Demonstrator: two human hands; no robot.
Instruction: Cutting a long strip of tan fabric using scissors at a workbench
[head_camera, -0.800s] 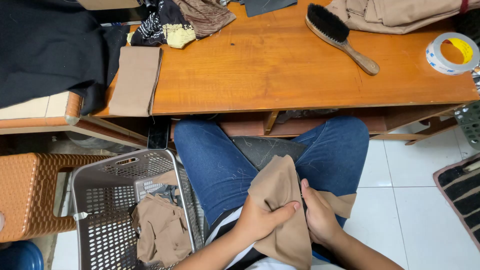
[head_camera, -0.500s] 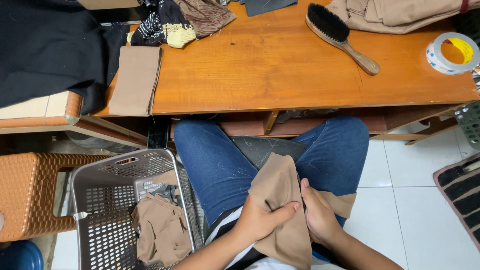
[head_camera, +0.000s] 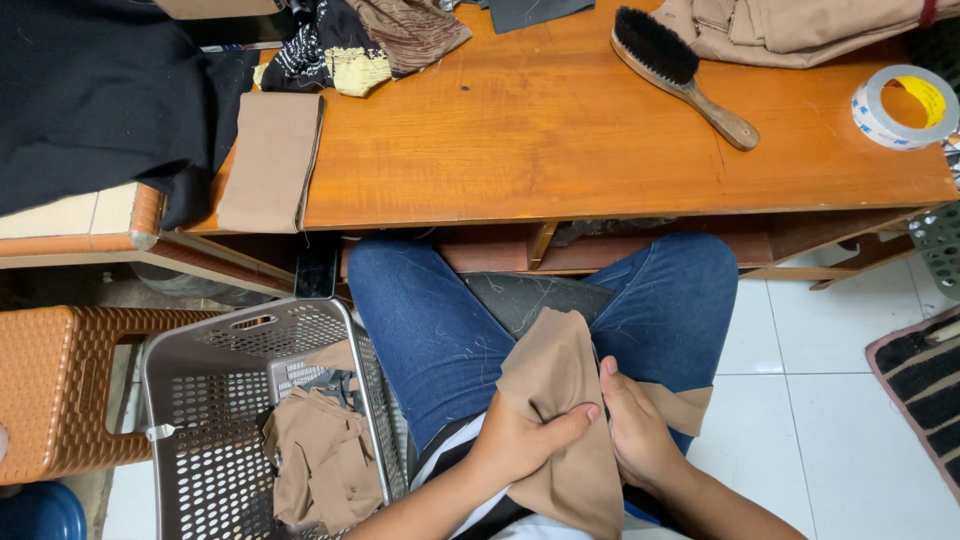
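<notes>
1. Head view, nearest first: the left hand (head_camera: 520, 440) is closed on a tan cloth (head_camera: 560, 400) lying over the person's lap, thumb pressed across the front of the fabric and fingers curled behind it.
2. The right hand (head_camera: 635, 430) lies just beside it, fingers half curled and pinching the cloth's right edge; a loose flap spills out past it over the jeans (head_camera: 430, 320).
3. Risk, as I judge it: the hanging lower end could slide off the knee to the tiled floor (head_camera: 800, 400) if either grip loosens, since only the middle is gathered.
4. Left of the legs stands a grey perforated basket (head_camera: 180, 400) with more tan pieces crumpled inside, next to an orange woven stool (head_camera: 60, 390).
5. Farther off, the wooden table (head_camera: 560, 140) carries a folded tan piece (head_camera: 270, 160), a brush (head_camera: 680, 70) and a tape roll (head_camera: 905, 105).
</notes>
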